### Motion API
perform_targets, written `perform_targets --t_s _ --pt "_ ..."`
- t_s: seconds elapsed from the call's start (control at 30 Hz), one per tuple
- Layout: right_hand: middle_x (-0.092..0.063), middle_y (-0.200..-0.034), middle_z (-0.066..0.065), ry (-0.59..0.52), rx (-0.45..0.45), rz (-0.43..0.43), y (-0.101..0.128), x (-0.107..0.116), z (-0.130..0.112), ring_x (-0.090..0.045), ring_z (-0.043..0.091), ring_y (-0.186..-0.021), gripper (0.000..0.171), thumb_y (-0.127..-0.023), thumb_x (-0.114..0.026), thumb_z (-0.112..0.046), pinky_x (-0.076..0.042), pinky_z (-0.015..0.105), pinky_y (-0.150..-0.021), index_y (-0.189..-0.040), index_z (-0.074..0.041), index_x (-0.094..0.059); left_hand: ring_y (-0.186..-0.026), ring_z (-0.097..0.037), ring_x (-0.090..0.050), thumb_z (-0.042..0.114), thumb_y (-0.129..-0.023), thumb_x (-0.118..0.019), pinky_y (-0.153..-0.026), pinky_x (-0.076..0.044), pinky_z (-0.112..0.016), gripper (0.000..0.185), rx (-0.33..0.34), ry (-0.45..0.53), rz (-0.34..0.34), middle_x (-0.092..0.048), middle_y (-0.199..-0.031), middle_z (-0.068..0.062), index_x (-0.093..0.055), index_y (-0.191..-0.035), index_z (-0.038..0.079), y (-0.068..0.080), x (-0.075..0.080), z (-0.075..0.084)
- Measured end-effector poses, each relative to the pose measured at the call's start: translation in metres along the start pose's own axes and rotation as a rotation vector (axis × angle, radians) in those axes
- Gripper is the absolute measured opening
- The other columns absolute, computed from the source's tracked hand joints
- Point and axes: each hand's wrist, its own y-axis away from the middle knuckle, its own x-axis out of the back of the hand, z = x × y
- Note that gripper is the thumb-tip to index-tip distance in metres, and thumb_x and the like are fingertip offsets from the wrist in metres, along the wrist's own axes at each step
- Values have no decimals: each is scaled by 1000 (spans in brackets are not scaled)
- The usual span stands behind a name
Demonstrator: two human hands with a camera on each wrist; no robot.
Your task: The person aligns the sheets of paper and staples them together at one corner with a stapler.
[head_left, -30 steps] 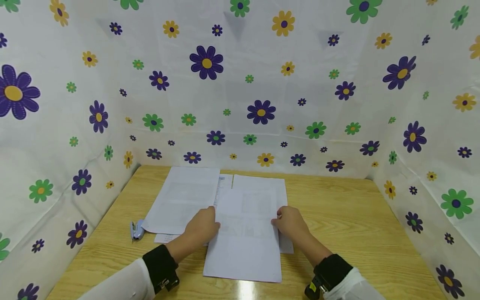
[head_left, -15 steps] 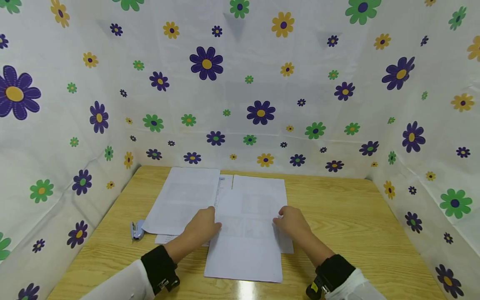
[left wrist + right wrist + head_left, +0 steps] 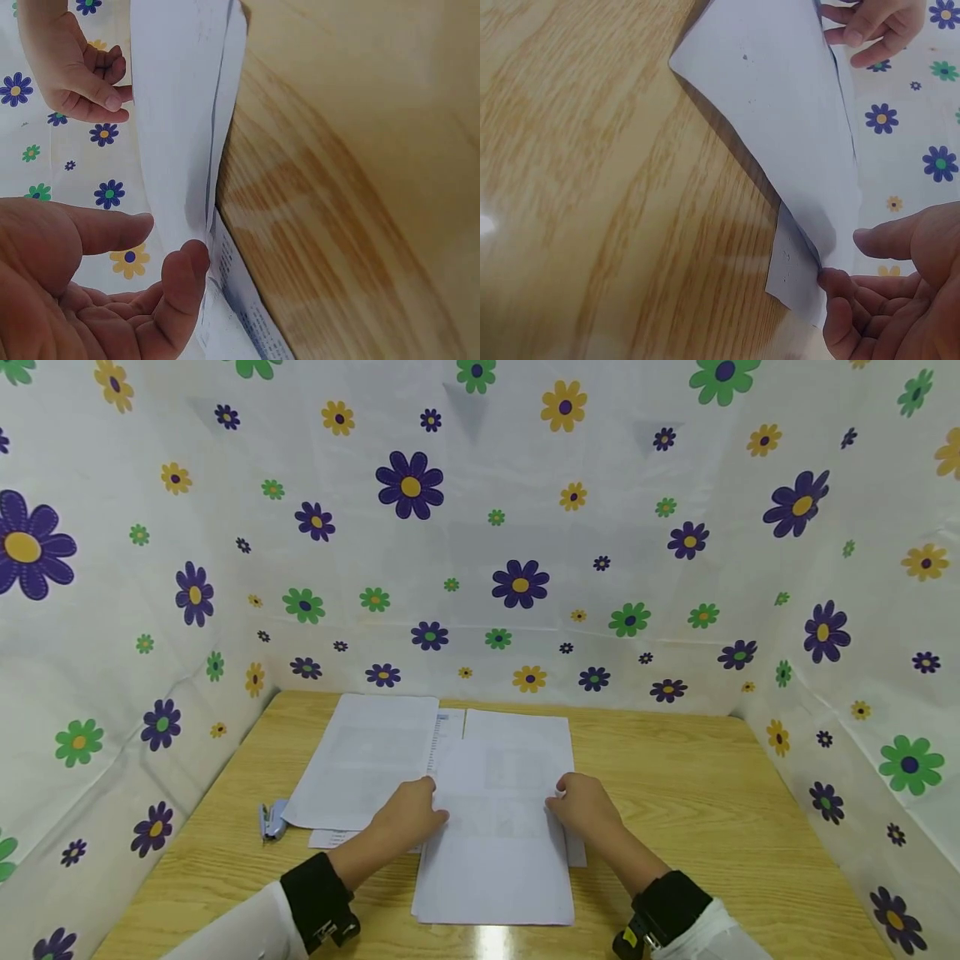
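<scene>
A few white paper sheets [image 3: 495, 860] lie in the middle of the wooden table [image 3: 712, 793]. My left hand [image 3: 408, 814] holds their left edge and my right hand [image 3: 588, 810] holds their right edge. In the left wrist view my left hand [image 3: 97, 300] has a curled finger against the lifted edge of the sheets [image 3: 180, 112], with the thumb just beside it. In the right wrist view my right hand [image 3: 900, 292] has the sheets' [image 3: 780, 97] edge between thumb and curled fingers. Each wrist view shows the other hand at the sheets' far edge.
Another pile of paper [image 3: 367, 760] lies to the left, and a further sheet [image 3: 517, 731] shows behind the held ones. A small blue stapler [image 3: 272, 820] sits at the left by the flowered cloth wall [image 3: 187, 610], which encloses the table on three sides.
The held sheets have shifted slightly to the right and their lower edges now show a small offset. Both hands stay at the sheets' edges.
</scene>
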Motion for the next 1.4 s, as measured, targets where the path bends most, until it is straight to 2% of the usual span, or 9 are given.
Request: perform_targets --t_s 0.13,0.4,0.57,0.73,0.9,1.1,1.27,1.4 --pt "-72 -95 10 0 1 2 0 1 1 -64 19 -80 31 -92 -74 -22 -56 36 -67 -111 2 -71 -90 -21 -65 23 -91 -76 -81 -58 -42 51 20 -3 -23 -69 -119 -22 -60 -129 -8 0 4 4" --pt "-73 -95 9 -9 -10 3 1 2 2 -65 19 -80 31 -92 -74 -22 -56 35 -67 -112 1 -71 -81 -19 -62 25 -91 -76 -71 -55 -36 49 13 -36 -51 -70 -111 -20 -61 -124 -8 -5 6 7" --pt "-73 -100 11 -29 -28 -4 2 11 1 -66 20 -84 33 -93 -74 -23 -57 36 -70 -115 1 -70 -81 -20 -61 28 -91 -76 -69 -53 -35 51 16 -58 -69 -69 -111 -19 -60 -125 -7 -12 9 11" --pt "-73 -109 15 -63 -51 7 -2 26 4 -67 24 -89 37 -95 -72 -24 -58 39 -76 -120 3 -68 -87 -22 -62 34 -93 -75 -72 -55 -37 58 6 -95 -49 -68 -118 -18 -58 -134 -4 -26 13 19" --pt "-69 -118 19 -118 -84 19 -13 37 15 -64 28 -95 42 -97 -70 -26 -57 41 -81 -123 7 -64 -98 -26 -62 38 -94 -74 -81 -57 -42 61 -58 -144 -31 -65 -123 -19 -56 -138 -1 -50 18 34" --pt "-63 -102 18 -206 -168 -20 -24 45 25 -60 24 -79 48 -96 -70 -25 -53 31 -66 -127 10 -58 -122 -33 -58 38 -95 -72 -103 -51 -50 66 -108 -198 -60 -59 -136 -20 -50 -146 3 -96 13 47" --pt "-57 -90 14 -253 -217 -27 -31 40 27 -57 20 -68 45 -94 -72 -23 -51 29 -58 -122 9 -57 -124 -34 -57 34 -95 -73 -106 -49 -50 64 -134 -236 -89 -58 -136 -20 -49 -146 2 -130 8 47" --pt "-57 -89 13 -242 -221 -23 -36 32 23 -56 20 -67 40 -92 -73 -20 -49 30 -60 -117 7 -58 -126 -35 -55 30 -96 -72 -107 -47 -50 63 -125 -275 -93 -58 -136 -20 -47 -146 1 -147 9 45"
